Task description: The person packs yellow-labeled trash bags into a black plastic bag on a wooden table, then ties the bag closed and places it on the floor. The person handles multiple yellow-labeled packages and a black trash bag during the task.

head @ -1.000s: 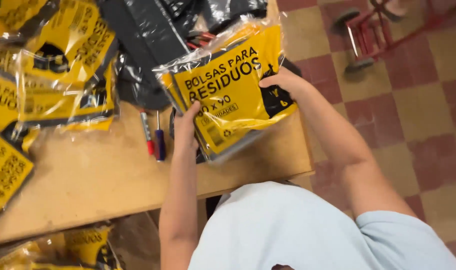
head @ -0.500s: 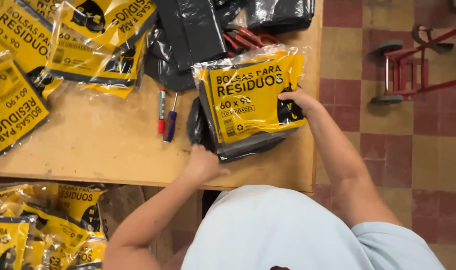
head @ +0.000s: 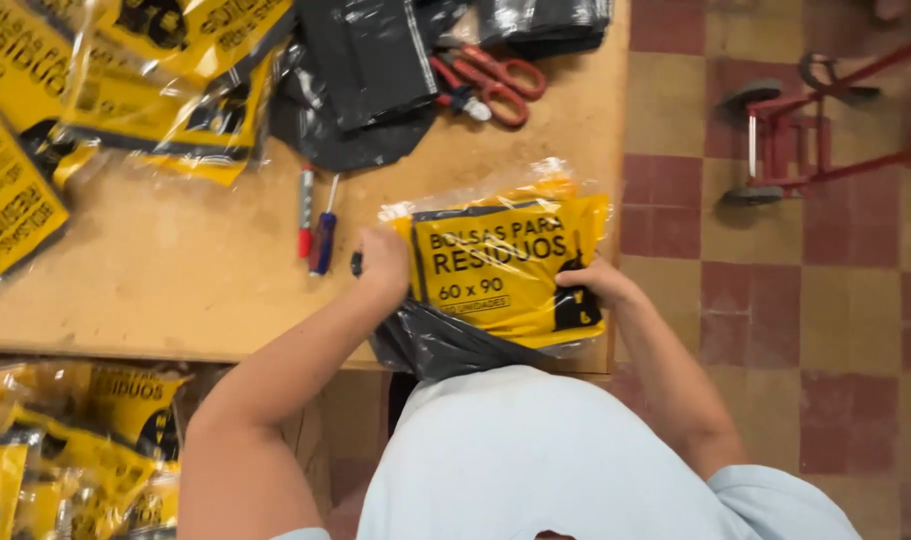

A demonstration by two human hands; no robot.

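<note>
Sitting near the right end of the wooden table (head: 176,300), close to its front edge, a yellow pack of bags (head: 506,270) in clear wrap is gripped from both sides. Its left edge is pinched by the left hand (head: 384,262), fingers curled in around the plastic, while the lower right corner is held by the right hand (head: 596,280), thumb on top of the pack. Neither hand is spread flat; both are closed onto the wrap. A bit of loose black plastic (head: 436,345) is stuck out from under the pack and hangs over the table edge, right against the light shirt (head: 536,460) of the person.

Just left of the left hand, a red-tipped marker (head: 305,212) and a blue-handled screwdriver (head: 325,235) are laid side by side, almost touching each other. Further back, red scissors (head: 491,80) are rested on the wood next to a heap of black bags (head: 376,80), with the blades partly tucked under that heap.

More yellow packs (head: 96,90) are piled across the back left of the table, and another bunch (head: 66,450) is stacked below the table's front edge, bottom left. Off to the right, a red hand truck (head: 826,130) is parked on the checkered tile floor (head: 836,330), well apart from the table.
</note>
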